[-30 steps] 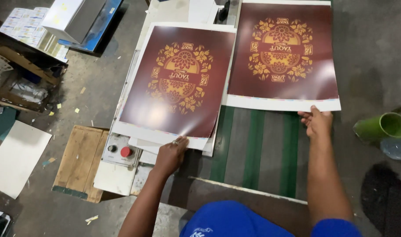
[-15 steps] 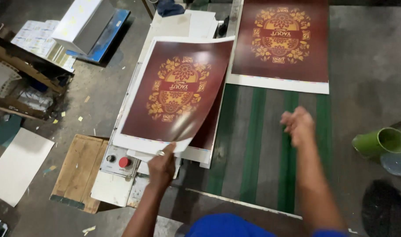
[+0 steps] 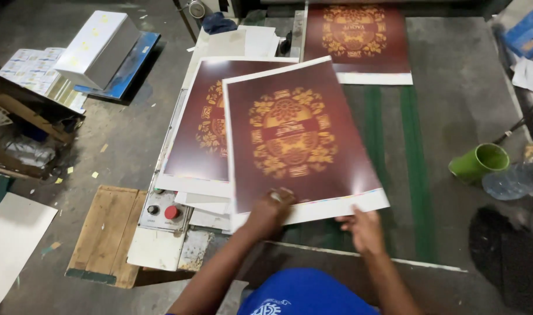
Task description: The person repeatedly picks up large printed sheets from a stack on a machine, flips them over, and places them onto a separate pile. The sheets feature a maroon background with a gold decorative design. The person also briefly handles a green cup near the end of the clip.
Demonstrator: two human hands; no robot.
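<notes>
Printed sheet (image 3: pixel 295 137) is gripped at its lower edge by left hand (image 3: pixel 270 211) and right hand (image 3: pixel 365 228).

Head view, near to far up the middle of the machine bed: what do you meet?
Left hand and right hand → held maroon printed sheet → far maroon sheet on the green-striped bed.

A dark-red printed sheet (image 3: pixel 295 140) with a gold oval ornament and white border lies under the fingertips (image 3: pixel 278 197); a matching sheet (image 3: pixel 205 128) lies just left beneath it, another (image 3: pixel 359 41) far beyond. Well left of the fingers sits a white rectangular box (image 3: pixel 100 49) with yellow marks.
</notes>
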